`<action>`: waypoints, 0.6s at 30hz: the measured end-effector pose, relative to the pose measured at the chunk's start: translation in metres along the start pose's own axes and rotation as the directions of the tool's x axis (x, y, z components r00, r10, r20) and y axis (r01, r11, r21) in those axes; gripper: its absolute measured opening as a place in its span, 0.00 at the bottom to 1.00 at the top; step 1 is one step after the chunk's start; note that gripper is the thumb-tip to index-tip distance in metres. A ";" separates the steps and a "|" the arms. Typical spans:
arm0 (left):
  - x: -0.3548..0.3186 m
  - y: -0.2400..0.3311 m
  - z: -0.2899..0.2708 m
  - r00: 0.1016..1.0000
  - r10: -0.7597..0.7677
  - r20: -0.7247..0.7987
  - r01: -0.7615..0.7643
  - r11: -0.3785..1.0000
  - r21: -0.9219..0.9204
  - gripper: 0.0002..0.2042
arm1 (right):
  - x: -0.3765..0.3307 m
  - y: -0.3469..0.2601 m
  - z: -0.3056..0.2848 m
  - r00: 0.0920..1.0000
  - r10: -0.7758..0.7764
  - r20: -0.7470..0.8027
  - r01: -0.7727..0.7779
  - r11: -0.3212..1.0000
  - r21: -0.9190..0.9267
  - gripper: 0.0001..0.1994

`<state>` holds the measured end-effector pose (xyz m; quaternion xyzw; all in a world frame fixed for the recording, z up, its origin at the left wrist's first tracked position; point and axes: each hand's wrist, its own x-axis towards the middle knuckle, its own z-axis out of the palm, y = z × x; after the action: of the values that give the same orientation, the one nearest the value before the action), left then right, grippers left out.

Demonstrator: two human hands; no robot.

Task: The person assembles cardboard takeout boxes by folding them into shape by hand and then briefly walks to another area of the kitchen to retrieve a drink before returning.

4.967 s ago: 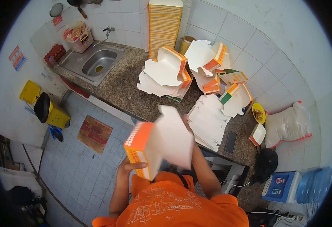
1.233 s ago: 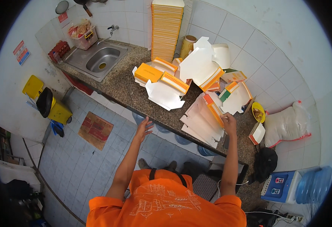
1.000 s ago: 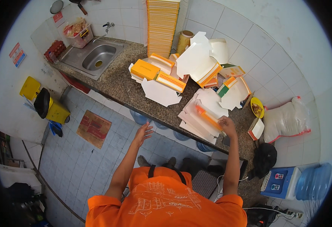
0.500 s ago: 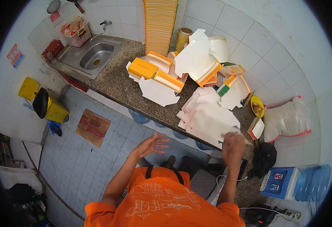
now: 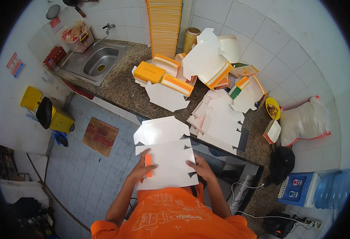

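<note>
A flat, unfolded white cardboard box (image 5: 167, 159) is held in front of my waist. My left hand (image 5: 141, 167) grips its left side, the thumb lying beside a small orange flap. On the right edge, next to dark notches, my right hand (image 5: 200, 166) closes with its thumb on top. The upper panel of the box tilts away toward the counter. More flat white box blanks (image 5: 222, 121) lie stacked on the counter ahead of my right hand. Farther back sit a folded orange-and-yellow box (image 5: 150, 72) and a large opened white box (image 5: 206, 59).
The granite counter (image 5: 121, 89) runs diagonally, with a steel sink (image 5: 99, 63) at its left end. A tall pile of yellow cartons (image 5: 165, 28) leans on the wall. To the right are a yellow bowl (image 5: 273, 108), a white sack (image 5: 305, 121) and a blue water dispenser (image 5: 298, 190).
My right hand has come back from the counter pile with a flat white box. My left hand, open and empty before, now grips that box's left side.
</note>
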<state>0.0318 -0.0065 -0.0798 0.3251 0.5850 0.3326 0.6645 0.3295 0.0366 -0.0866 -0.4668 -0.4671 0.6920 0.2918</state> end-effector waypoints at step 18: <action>-0.031 0.050 -0.007 0.808 0.169 -0.564 -0.561 0.513 -0.650 0.09 | 0.031 -0.050 0.149 0.942 -0.336 -0.008 0.334 0.939 -0.077 0.20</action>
<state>0.0187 -0.0031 -0.0218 0.0322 0.4208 0.7550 0.5018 0.1786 0.0261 -0.0333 -0.3982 -0.5622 0.6094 0.3924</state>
